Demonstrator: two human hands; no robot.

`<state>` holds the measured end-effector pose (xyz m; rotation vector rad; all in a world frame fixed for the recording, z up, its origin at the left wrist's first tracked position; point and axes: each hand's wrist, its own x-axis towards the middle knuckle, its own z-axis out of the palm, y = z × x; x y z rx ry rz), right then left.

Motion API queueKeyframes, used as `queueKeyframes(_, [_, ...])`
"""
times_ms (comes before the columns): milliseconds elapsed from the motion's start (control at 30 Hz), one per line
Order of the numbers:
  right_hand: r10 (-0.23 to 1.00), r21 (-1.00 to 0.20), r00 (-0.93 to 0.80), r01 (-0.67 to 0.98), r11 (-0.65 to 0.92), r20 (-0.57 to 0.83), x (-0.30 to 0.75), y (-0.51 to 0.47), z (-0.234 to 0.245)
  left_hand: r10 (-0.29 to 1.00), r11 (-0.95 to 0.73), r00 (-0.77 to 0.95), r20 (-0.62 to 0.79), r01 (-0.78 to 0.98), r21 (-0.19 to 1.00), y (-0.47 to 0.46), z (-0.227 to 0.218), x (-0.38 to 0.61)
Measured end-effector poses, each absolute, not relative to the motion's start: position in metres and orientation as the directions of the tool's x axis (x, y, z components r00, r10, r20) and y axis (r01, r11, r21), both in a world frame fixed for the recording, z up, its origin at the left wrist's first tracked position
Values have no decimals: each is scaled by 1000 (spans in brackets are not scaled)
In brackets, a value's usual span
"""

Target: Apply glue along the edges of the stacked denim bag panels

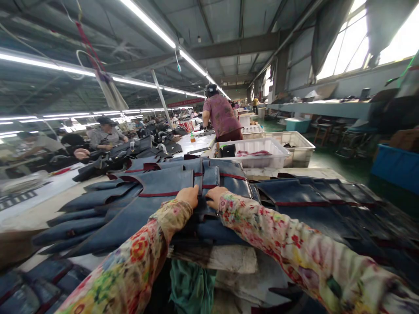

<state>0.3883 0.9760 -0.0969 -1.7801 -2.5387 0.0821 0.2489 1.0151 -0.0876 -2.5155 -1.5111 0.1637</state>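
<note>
Both my arms in floral sleeves reach forward over a table stacked with dark blue fabric pieces [157,187] edged in dark red. My left hand [188,195] rests on the near edge of one blue piece, its fingers curled down over the fabric. My right hand [214,196] lies just beside it, fingers bent and pressing on the same stack. The fingertips of both hands are turned away from the camera and partly hidden. More blue pieces [314,196] fan out to the right.
A person in a purple top [221,115] stands ahead at a white table. White plastic bins [255,152] sit beyond the stack. Seated workers [104,133] are on the left. A blue crate [396,165] stands at right, a green cloth [190,283] below my arms.
</note>
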Motion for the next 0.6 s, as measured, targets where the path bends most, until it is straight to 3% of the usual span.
queueKeyframes(367, [932,-15,-358,934,358,-53,384,979,-94,799,-566,600,28,767,-303,1018,-81,250])
queueKeyframes(600, [936,3,-344,938,345,-73,381,979,-94,743,-636,666,-63,673,-377,1019,-83,271])
